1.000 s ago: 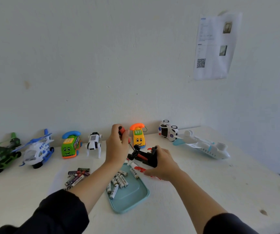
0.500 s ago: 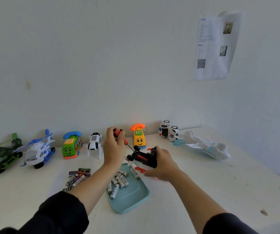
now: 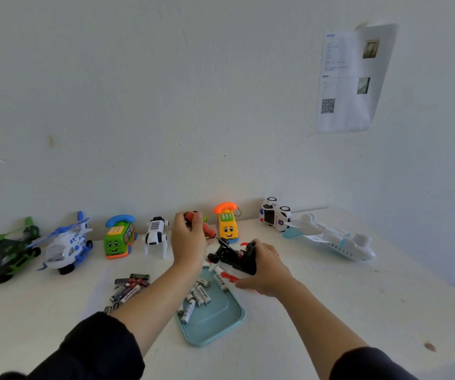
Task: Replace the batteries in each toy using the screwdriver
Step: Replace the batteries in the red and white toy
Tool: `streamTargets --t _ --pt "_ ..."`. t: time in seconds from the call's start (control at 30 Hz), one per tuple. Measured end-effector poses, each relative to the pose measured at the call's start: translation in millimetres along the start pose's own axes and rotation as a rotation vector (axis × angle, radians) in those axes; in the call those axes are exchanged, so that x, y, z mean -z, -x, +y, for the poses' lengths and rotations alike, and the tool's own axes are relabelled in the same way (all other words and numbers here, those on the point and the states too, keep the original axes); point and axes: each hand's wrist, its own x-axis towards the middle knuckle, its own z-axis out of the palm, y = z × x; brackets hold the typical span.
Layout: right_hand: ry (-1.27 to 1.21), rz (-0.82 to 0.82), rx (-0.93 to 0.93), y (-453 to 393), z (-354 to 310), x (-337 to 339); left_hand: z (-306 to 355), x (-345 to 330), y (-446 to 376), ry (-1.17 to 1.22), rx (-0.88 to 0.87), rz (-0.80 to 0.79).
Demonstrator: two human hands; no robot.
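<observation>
While left hand (image 3: 188,241) grips screwdriver (image 3: 203,225), right hand (image 3: 266,266) holds toy (image 3: 234,260) over tray (image 3: 221,329) edge.

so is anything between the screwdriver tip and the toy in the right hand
Nothing visible. The left hand grips the screwdriver, its shaft slanting down to the underside of the toy that the right hand holds above the tray. Whether the tip sits in a screw is too small to tell.
</observation>
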Motion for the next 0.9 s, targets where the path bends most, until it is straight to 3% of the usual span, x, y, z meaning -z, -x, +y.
streamTargets --t 0.2,0.3,0.4,0.5,0.57,0.63,0.9 --pt "-0.018 0.011 -0.015 1 5 1 7 2 -2 -0.045 -0.149 0.02" --pt "-0.023 0.011 -0.015 1 6 1 11 4 -6 -0.189 -0.456 0.004" --pt "-0.025 0.008 -0.007 2 6 0 6 5 -10 -0.522 -0.746 -0.175" --pt "-0.01 0.016 0.017 3 4 -1 -9 2 -10 -0.962 -0.656 -0.566" --pt "0.0 0.02 0.035 4 2 -1 -19 1 -11 -1.242 -0.592 -0.729" --pt "0.012 0.016 0.042 5 1 0 -23 0 -13 -1.397 -0.618 -0.783" --pt "0.07 0.013 0.054 7 -2 -1 -20 -9 -22 -1.559 -0.791 -0.907"
